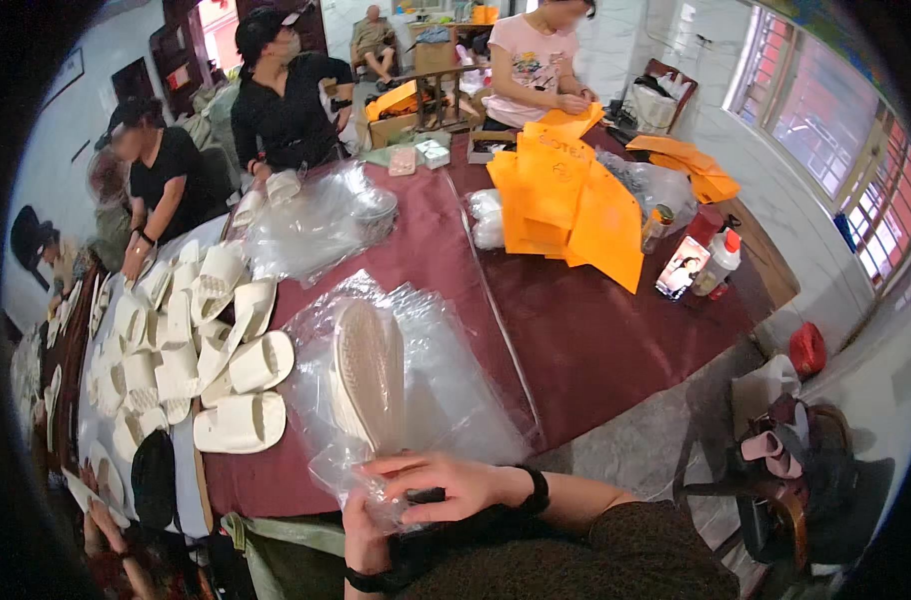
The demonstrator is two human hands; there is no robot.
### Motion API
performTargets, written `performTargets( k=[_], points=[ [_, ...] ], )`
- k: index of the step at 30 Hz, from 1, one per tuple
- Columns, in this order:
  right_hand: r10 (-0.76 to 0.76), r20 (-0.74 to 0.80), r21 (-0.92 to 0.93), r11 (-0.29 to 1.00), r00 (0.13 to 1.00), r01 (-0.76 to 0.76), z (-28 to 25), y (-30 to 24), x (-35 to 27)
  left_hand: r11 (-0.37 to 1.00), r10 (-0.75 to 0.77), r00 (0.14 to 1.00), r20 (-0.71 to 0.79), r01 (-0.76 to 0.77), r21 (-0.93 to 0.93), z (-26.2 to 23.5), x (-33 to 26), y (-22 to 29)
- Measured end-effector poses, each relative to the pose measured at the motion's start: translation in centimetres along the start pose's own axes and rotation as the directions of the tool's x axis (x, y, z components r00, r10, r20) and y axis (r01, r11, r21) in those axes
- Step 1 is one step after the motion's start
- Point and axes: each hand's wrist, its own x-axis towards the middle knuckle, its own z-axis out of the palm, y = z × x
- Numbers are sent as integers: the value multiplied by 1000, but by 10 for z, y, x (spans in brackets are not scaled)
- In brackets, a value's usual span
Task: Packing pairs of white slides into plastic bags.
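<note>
A cream slipper [368, 365], its sole turned up, lies inside a clear plastic bag [321, 400] near the front of the table. My left hand [364, 525] is closed on the gathered near end of this bag. Across from it, my right hand [446, 487] bends its fingers over the same bunched plastic, just below the slipper's near end. Under and beside the bagged slipper spreads a stack of flat clear bags [456, 375]. To the left is a heap of loose cream slippers [181, 345].
Bagged slippers [321, 220] lie farther back. Orange bags [566, 200] are piled at the far right, near a propped phone [683, 268] and a bottle [719, 265]. Co-workers stand along the left and far sides of the maroon-covered table [566, 360]. A chair [806, 490] holding things stands at right.
</note>
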Motion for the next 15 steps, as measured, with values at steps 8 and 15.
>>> performTargets(
  k=[8, 15],
  points=[
    [224, -406, -383, 838, 886, -388, -24, 14, -4, 803, 309, 941, -134, -183, 568, -109, -118, 68],
    [321, -221, -698, 608, 921, -379, -35, 72, -21, 621, 271, 868, -417, 173, 765, -90, -242, 189]
  ],
)
